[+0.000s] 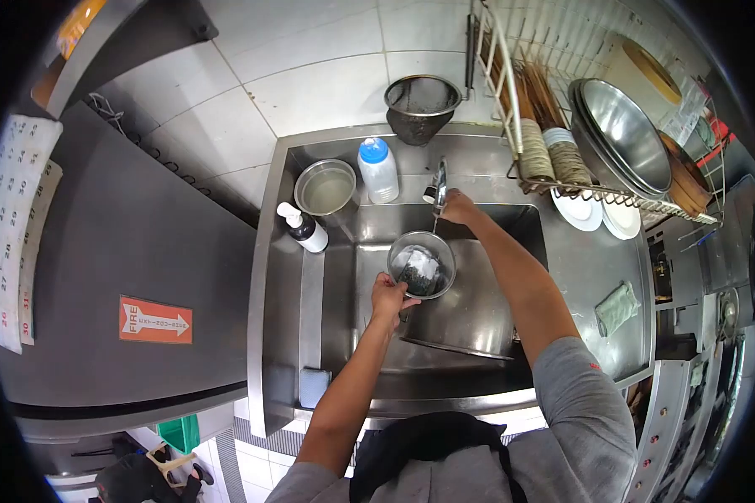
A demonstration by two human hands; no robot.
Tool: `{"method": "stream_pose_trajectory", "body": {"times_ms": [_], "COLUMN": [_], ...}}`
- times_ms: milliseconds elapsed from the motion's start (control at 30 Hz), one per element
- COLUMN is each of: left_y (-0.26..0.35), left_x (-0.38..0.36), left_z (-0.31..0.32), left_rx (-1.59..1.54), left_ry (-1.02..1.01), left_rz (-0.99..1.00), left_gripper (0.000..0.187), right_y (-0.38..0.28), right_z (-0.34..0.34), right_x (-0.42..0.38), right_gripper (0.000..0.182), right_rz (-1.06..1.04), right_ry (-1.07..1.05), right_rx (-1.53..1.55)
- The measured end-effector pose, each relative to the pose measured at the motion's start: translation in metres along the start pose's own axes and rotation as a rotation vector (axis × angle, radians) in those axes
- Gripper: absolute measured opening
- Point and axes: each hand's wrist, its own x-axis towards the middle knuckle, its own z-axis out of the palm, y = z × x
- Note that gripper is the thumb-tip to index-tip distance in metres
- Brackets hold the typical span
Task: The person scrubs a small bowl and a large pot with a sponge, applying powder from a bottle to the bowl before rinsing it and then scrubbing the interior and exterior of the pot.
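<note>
Steel sink: the round bowl is held over it, mouth upward, with dark and white contents inside.
Bowl to faucet: the bowl sits just on the wearer's side of the spout, nearly in line with it — being round, it shows no long axis.
Left hand: nearer the bowl, pinching its near-left rim, forearm angled forward and inward.
Right hand: at the faucet, beyond the bowl, arm stretched forward — finger closure hidden, cannot tell.
</note>
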Motion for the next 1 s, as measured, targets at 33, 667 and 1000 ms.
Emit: {"method": "stream_pose_trajectory", "body": {"times_ms": [33,667,1000], "left_y": [0.0,-0.012,0.014], "left_x": [0.0,0.013,0.011], "left_z": [0.005,0.032,0.028], "left_rx": [0.012,-0.074,-0.098], "left_ry": [0.0,0.082,0.102], "left_rz": [0.005,0.001,0.14], "left_gripper": [0.019,0.023,0.024], "right_y": [0.01,-0.113,-0.12], "right_z": [0.029,-0.066,-0.074], "right_x": [0.009,-0.094,-0.096], "right_gripper": [0.046,0.032,0.021], "right_rz": [0.002,-0.009,-0.068], "right_ry": [0.01,0.463,0.454], "right_rx": [0.009,0.245,0.291]}}
